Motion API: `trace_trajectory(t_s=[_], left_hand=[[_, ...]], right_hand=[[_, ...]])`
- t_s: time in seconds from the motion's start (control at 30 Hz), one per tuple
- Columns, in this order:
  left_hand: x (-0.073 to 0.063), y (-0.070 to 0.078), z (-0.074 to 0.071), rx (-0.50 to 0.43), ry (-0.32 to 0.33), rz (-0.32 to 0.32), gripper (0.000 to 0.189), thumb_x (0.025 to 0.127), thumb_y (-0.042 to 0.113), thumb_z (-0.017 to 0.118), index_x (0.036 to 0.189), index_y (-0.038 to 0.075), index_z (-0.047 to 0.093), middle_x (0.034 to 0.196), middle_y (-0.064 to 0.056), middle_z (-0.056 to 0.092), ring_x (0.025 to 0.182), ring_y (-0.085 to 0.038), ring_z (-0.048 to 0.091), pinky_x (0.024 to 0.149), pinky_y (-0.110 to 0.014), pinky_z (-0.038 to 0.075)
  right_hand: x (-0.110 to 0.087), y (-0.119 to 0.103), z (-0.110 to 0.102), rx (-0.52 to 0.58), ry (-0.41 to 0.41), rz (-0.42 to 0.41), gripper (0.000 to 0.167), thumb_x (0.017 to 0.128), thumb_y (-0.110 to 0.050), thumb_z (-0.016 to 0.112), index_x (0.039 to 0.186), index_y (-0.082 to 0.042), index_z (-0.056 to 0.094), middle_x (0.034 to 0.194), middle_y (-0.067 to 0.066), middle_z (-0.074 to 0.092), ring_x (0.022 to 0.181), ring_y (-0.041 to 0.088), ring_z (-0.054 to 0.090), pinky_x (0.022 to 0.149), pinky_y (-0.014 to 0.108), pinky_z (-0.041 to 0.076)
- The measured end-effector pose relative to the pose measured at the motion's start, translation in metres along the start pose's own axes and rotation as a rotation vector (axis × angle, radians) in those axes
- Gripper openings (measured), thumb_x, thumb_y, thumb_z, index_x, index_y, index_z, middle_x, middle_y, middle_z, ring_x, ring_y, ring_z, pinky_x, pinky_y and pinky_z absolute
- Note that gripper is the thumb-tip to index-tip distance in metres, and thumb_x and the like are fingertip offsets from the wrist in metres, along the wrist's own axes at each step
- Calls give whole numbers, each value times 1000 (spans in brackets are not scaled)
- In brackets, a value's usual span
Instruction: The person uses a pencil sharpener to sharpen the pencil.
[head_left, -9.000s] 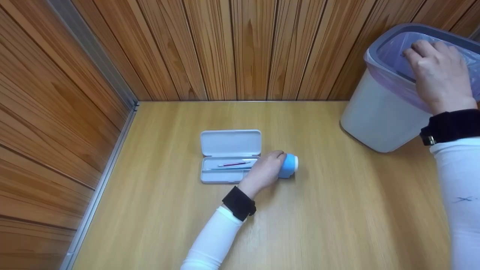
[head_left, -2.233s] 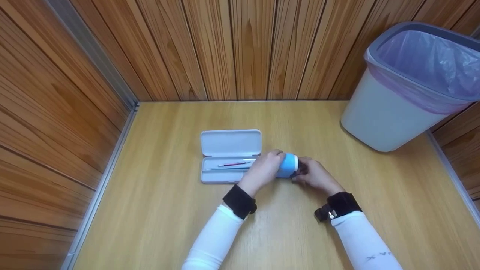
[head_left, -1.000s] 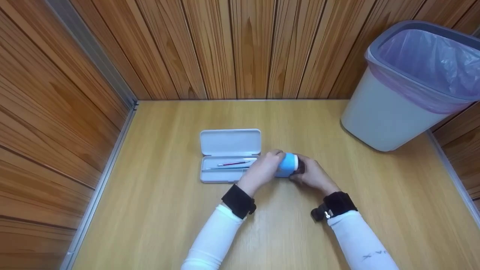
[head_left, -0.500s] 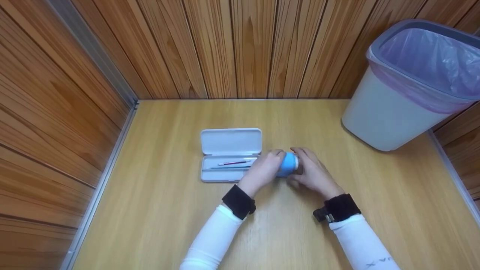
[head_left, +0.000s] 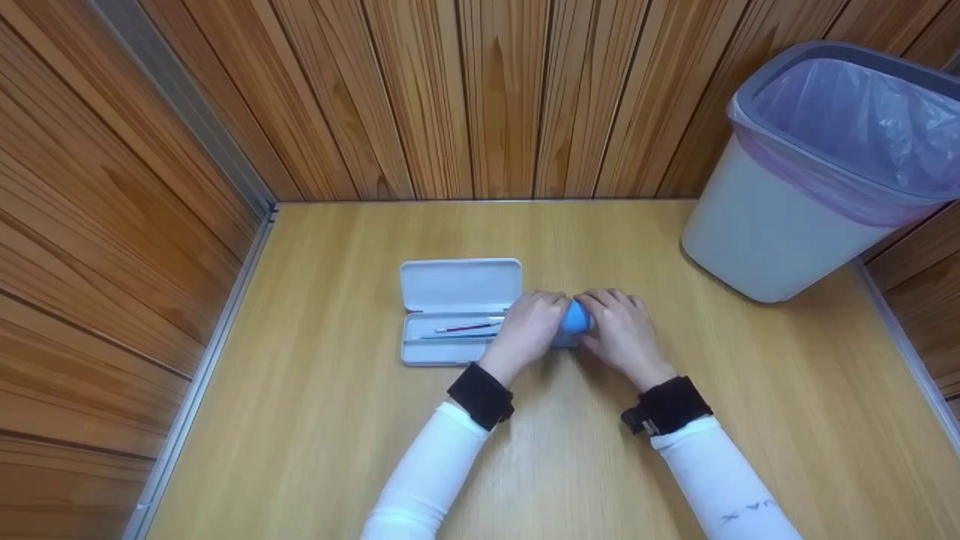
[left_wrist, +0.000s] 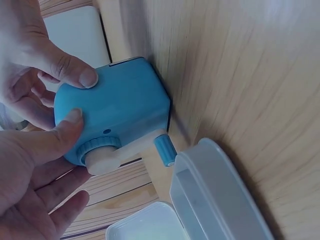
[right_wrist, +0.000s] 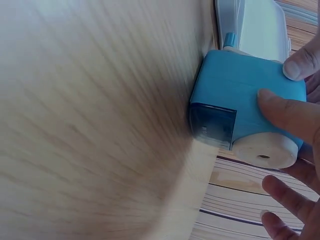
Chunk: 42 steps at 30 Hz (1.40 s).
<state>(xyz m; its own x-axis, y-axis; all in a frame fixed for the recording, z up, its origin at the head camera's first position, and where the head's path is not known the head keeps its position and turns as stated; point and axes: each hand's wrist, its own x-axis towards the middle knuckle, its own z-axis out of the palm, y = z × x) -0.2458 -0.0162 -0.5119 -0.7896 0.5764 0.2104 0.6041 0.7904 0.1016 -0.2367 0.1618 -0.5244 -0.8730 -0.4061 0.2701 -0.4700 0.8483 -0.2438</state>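
A blue crank pencil sharpener (head_left: 574,319) is between my two hands, to the right of an open pencil case (head_left: 448,350). My left hand (head_left: 531,326) grips its crank side, the thumb on the blue body. From the other side, my right hand (head_left: 622,330) holds it with thumb and fingers. In the left wrist view, the crank (left_wrist: 136,149) with its blue knob points toward the case. In the right wrist view, the dark see-through shavings drawer (right_wrist: 212,122) sits in the body beside the white round pencil-hole face (right_wrist: 265,150). Whether the sharpener touches the table cannot be told.
Inside the case lie a red-and-white pencil (head_left: 466,328) and other thin items, partly hidden by my left hand. A bin (head_left: 780,217) with a purple liner stands at the back right. Wood-panel walls (head_left: 510,97) bound the table (head_left: 480,480) at the back and left.
My right hand was over the bin, came to the sharpener's drawer end, and now holds the body from its right side. The sharpener has shifted slightly away from me. Case and bin stay put.
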Motion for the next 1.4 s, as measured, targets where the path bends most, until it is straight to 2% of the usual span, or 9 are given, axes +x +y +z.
trace_trajectory(t_s=[0.23, 0.43, 0.6, 0.83, 1.03, 1.13, 1.27, 1.4], left_hand=[[18, -6, 2, -20, -38, -31, 36, 88, 5, 70, 124, 6, 65, 118, -9, 67, 106, -23, 64, 91, -33, 50], [32, -14, 4, -34, -61, -63, 41, 90, 3, 67, 130, 7, 63, 130, -12, 60, 118, -26, 57, 99, -36, 45], [42, -20, 4, -85, -106, -121, 46, 89, 6, 69, 134, 10, 60, 133, -10, 56, 123, -26, 52, 104, -37, 41], [54, -23, 6, -14, -73, -134, 38, 90, 7, 69, 128, 10, 64, 121, -9, 63, 110, -24, 60, 97, -36, 46], [55, -25, 7, 44, -37, -121, 35, 90, 11, 71, 124, 7, 64, 114, -7, 66, 102, -22, 64, 91, -34, 50], [53, -26, 8, 34, -23, -118, 34, 91, 10, 69, 124, 6, 64, 114, -7, 65, 102, -22, 63, 91, -34, 50], [48, -27, 9, -15, -19, -125, 35, 94, 10, 65, 128, 6, 61, 121, -8, 64, 110, -22, 60, 98, -35, 46], [41, -34, 12, -44, -4, -119, 43, 95, 19, 65, 135, 6, 57, 139, -10, 54, 128, -28, 49, 107, -39, 37]], right_hand=[[17, 8, 3, -14, -11, 35, 61, 73, -22, 88, 126, -2, 63, 124, 17, 62, 115, 38, 53, 94, 59, 39], [32, 14, 3, -32, -38, 63, 61, 76, -22, 85, 128, -2, 62, 127, 18, 60, 117, 40, 52, 96, 61, 38], [43, 18, 4, -30, -51, 84, 59, 78, -23, 83, 130, -2, 61, 129, 18, 59, 118, 40, 52, 96, 62, 38], [57, 24, 6, -43, -63, 103, 58, 81, -22, 82, 131, -3, 60, 131, 17, 58, 120, 41, 50, 97, 62, 37], [59, 23, 8, -59, -69, 102, 58, 81, -23, 81, 132, -3, 59, 131, 17, 58, 120, 40, 51, 97, 63, 37], [57, 22, 8, -72, -74, 94, 61, 82, -23, 81, 134, -2, 57, 132, 18, 57, 121, 40, 50, 97, 63, 37], [53, 20, 8, -60, -97, 100, 66, 84, -23, 79, 141, -4, 51, 138, 19, 53, 125, 41, 48, 100, 65, 35], [50, 14, 6, -51, -109, 120, 70, 87, -23, 76, 147, -7, 43, 141, 21, 48, 127, 44, 46, 100, 67, 33]])
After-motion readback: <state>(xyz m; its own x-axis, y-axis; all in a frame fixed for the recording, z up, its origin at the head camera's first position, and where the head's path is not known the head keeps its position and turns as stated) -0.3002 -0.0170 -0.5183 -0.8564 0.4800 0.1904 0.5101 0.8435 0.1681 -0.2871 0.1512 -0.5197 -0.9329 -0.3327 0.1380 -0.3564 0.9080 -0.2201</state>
